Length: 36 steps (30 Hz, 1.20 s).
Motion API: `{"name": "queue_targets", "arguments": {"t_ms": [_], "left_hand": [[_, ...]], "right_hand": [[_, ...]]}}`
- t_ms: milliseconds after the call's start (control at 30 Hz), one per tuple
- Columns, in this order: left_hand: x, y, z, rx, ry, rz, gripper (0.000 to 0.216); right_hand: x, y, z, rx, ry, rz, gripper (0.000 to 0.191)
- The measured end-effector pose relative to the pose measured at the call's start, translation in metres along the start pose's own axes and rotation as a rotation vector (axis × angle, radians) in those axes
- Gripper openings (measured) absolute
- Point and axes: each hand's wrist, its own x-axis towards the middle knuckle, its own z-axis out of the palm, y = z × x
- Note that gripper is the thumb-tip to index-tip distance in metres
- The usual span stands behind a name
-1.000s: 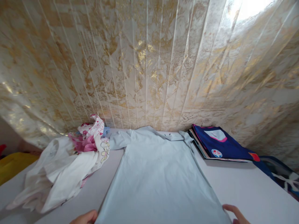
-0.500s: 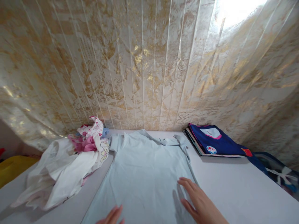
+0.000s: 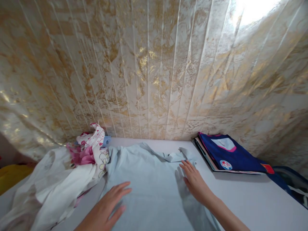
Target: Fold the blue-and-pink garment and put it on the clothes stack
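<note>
A pale blue T-shirt [image 3: 146, 179] lies spread flat on a white table [image 3: 252, 195], its collar toward the wall. My left hand [image 3: 106, 207] rests flat on the shirt's left side, fingers stretched out and apart. My right hand [image 3: 193, 179] lies flat on the shirt near its right shoulder and collar, fingers extended. Neither hand holds anything.
A heap of white and pink patterned clothes [image 3: 62, 176] lies left of the shirt. A folded stack topped by a navy garment [image 3: 228, 154] sits at the back right. A gold-patterned curtain [image 3: 154, 70] hangs behind the table. Something yellow [image 3: 12, 171] shows at far left.
Both hands have slid forward over the shirt from its bottom hem toward the collar. The shirt has shifted a little toward me, away from the wall.
</note>
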Motion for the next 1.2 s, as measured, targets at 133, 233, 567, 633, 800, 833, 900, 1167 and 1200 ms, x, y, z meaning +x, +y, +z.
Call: {"name": "queue_targets", "arguments": {"t_ms": [133,233,567,633,800,833,900,1167,1200], "left_hand": [[0.133,-0.036,-0.005,0.056,0.056,-0.277,0.035],[0.208,-0.065,0.009,0.113,0.138,-0.402,0.033],[0.251,-0.120,0.037,0.215,0.166,-0.578,0.014],[0.253,-0.121,0.038,0.227,0.164,-0.576,0.015],[0.258,-0.122,0.035,0.248,0.152,-0.559,0.013],[0.258,-0.123,0.034,0.252,0.150,-0.554,0.012],[0.259,-0.124,0.032,0.256,0.144,-0.543,0.011],[0.265,-0.135,0.029,0.204,0.115,-0.507,0.010],[0.266,-0.138,0.030,0.195,0.113,-0.503,0.010]], "right_hand": [[0.085,0.023,-0.011,0.025,-0.015,-0.010,0.067],[0.130,0.040,-0.012,0.007,-0.046,0.063,0.057],[0.159,0.105,-0.011,-0.217,-0.109,0.394,0.018],[0.163,0.102,-0.010,-0.245,-0.093,0.396,0.020],[0.188,0.068,0.006,-0.166,-0.081,0.258,0.026],[0.193,0.061,0.011,-0.147,-0.077,0.247,0.025],[0.203,0.051,0.020,-0.116,-0.071,0.249,0.020],[0.220,0.043,0.040,-0.072,0.017,0.320,0.022],[0.220,0.043,0.042,-0.066,0.021,0.315,0.022]]}}
